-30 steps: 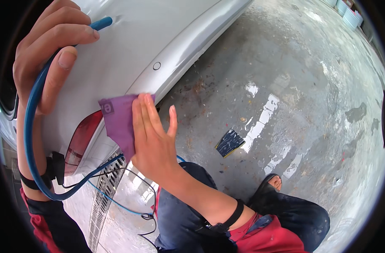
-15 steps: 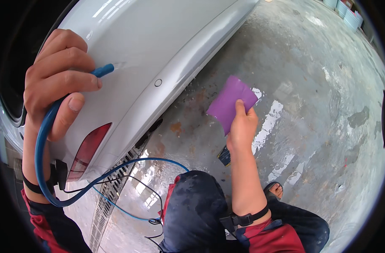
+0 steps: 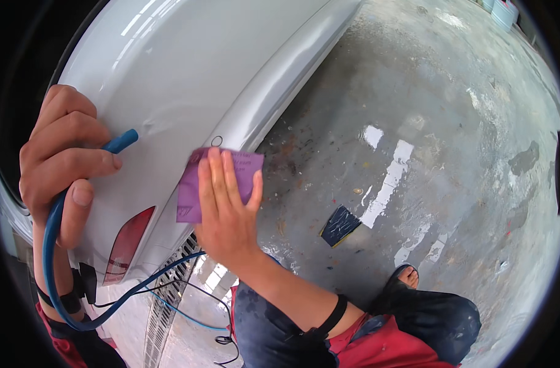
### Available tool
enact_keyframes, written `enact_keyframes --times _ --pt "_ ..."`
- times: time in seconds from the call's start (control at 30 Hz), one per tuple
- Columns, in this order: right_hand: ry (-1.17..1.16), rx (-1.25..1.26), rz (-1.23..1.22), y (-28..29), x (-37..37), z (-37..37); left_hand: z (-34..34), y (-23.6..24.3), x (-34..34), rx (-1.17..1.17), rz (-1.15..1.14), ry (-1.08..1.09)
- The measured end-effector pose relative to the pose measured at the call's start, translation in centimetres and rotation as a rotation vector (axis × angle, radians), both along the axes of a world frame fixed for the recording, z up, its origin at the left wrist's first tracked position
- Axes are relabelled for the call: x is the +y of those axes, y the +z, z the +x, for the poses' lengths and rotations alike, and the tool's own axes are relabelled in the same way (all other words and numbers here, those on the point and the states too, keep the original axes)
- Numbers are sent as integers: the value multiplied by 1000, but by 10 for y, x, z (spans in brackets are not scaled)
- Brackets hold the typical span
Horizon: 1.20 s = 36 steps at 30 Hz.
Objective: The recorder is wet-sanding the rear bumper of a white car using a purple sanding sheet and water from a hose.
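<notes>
A blue hose loops through my left hand, whose curled fingers grip it near its open end over the car's silver rear body. My right hand lies with fingers outstretched on a purple sheet, pressing it against the bumper edge just below a small round cap. The red tail light sits between my hands, lower down.
On the wet concrete floor lies a dark pad with a yellow edge. A drain grate runs below the car, crossed by thin cables. My knees and sandalled foot are below; pale blue containers stand top right.
Half a second ago my right hand held the purple sheet out over the floor; now it is back against the bumper. My left hand appears lower in view, still around the hose.
</notes>
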State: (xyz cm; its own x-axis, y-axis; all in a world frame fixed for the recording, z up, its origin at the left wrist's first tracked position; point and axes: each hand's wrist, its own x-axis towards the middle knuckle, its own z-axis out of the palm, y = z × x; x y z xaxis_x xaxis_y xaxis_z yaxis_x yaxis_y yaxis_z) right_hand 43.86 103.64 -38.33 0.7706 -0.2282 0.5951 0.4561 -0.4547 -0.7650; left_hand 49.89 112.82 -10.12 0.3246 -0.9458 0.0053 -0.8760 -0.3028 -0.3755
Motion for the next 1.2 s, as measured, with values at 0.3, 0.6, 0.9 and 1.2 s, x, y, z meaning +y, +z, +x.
enact_keyframes --times 0.3,0.6,0.9,1.2 --pt "-57 70 -85 -2 -10 15 0 0 -4 -23 31 -32" --pt "-61 74 -94 -1 -16 21 0 -5 -8 -7 -52 -48" --pt "-87 3 -49 -1 -17 21 -3 -4 -13 -47 10 -23" --pt "-4 63 -4 -1 -19 16 -6 -6 -17 -64 -24 -15"
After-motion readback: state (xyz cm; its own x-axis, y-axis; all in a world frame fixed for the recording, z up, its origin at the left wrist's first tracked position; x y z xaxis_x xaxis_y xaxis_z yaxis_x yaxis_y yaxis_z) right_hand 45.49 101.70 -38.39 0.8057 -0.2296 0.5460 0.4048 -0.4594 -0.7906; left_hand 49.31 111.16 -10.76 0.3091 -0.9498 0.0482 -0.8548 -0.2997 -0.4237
